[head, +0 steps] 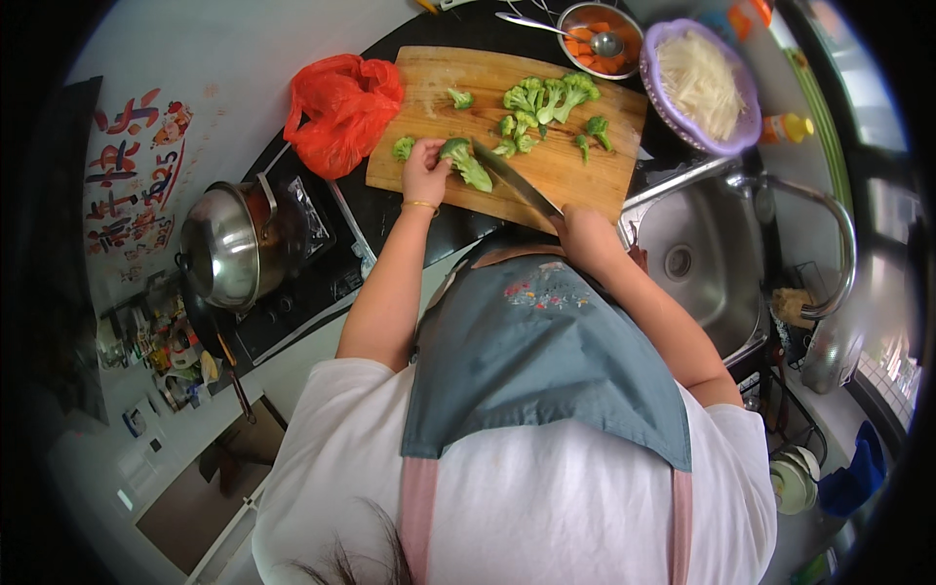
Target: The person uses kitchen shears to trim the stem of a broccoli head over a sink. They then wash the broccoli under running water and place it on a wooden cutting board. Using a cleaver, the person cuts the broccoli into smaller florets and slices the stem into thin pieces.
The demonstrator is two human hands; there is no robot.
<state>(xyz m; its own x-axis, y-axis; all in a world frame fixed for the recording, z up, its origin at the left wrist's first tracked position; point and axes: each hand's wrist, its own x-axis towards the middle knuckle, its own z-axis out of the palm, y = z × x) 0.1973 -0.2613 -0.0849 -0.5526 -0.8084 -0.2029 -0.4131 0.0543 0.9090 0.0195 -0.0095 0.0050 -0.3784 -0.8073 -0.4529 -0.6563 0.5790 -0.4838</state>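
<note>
My left hand grips a broccoli piece with a thick pale stem, low on the left half of a wooden cutting board. In my right hand is the handle of a kitchen knife. Its blade slants up and left, with the tip beside the held broccoli. A small floret lies just left of my left hand. Farther up the board are a lone floret and a cluster of cut broccoli florets. Smaller bits are scattered to the right.
A red plastic bag touches the board's left side. Beyond its upper right corner stand a metal bowl of carrot pieces with a ladle and a purple basket of pale shreds. A steel sink lies right, a lidded pot left.
</note>
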